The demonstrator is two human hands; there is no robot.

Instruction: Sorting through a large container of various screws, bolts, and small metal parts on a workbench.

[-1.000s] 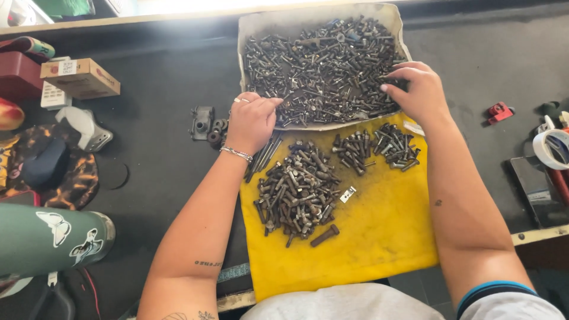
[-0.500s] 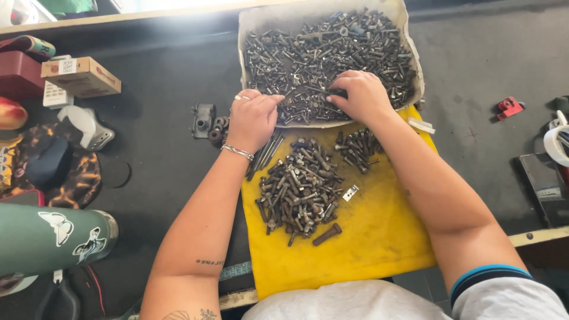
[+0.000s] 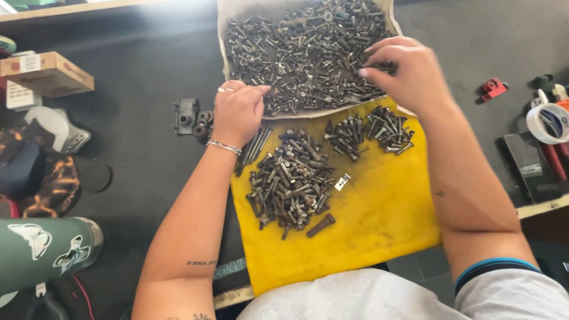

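1. Nearest the person, the yellow cloth [image 3: 379, 237] lies on the dark tabletop [image 3: 136, 77], and much of its near part is bare.
2. On the cloth sits a large pile of bolts [image 3: 290, 184], with one thick bolt [image 3: 320, 225] and a small metal clip [image 3: 342, 182] lying loose beside it. This looks like the bulk of the sorting done so far.
3. Further up the cloth are two smaller heaps of short bolts [image 3: 370, 130], close together, and a few long thin bolts [image 3: 253, 148] lie at its left edge. So several sorted groups already exist.
4. The left hand [image 3: 237, 112] rests at the tray's near edge, its fingers curled loosely; I cannot tell whether it holds anything.
5. The right hand [image 3: 409, 74] is over the tray, fingertips pinched together at the hardware; whether a piece sits in that grip is too small to tell.
6. Farthest, the tray [image 3: 224, 35] holds a thick, mixed layer of unsorted bolts and nuts [image 3: 302, 53]. Judging by that, most of the sorting is left.
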